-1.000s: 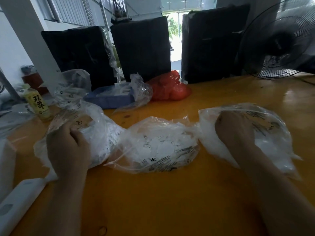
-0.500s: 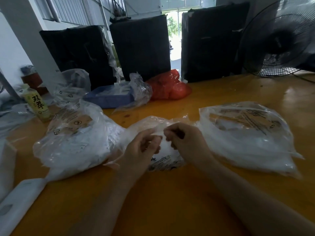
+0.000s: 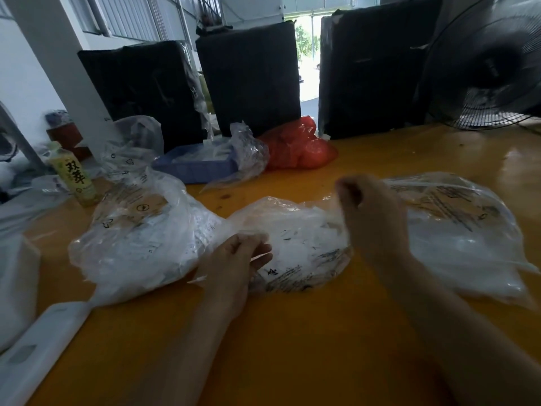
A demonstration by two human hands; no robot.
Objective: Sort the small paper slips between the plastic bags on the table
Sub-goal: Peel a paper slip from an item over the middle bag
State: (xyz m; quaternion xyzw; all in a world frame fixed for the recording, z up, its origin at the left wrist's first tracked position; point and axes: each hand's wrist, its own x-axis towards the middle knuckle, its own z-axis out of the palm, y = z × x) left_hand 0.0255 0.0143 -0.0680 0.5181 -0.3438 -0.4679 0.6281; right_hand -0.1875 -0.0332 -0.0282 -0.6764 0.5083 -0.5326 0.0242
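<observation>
Three clear plastic bags of small white paper slips lie in a row on the orange table (image 3: 292,332): a left bag (image 3: 137,241), a middle bag (image 3: 304,247) and a right bag (image 3: 462,235). My left hand (image 3: 237,259) is at the middle bag's left edge, its fingers curled on the plastic there. My right hand (image 3: 369,212) is raised and blurred between the middle and right bags. Its fingers are curled tight as if pinching something small, and what it holds is hidden.
Behind the bags stand a blue tray (image 3: 196,168) with loose plastic, a red bag (image 3: 298,148), a green bottle (image 3: 76,177) and another clear bag (image 3: 131,145). Three black-wrapped blocks (image 3: 251,77) and a fan (image 3: 491,63) line the back. A white flat object (image 3: 38,350) lies front left.
A second ago my hands were on the left and right bags. They met over the middle bag, and now the right hand has lifted towards the right bag while the left stays low at the middle bag.
</observation>
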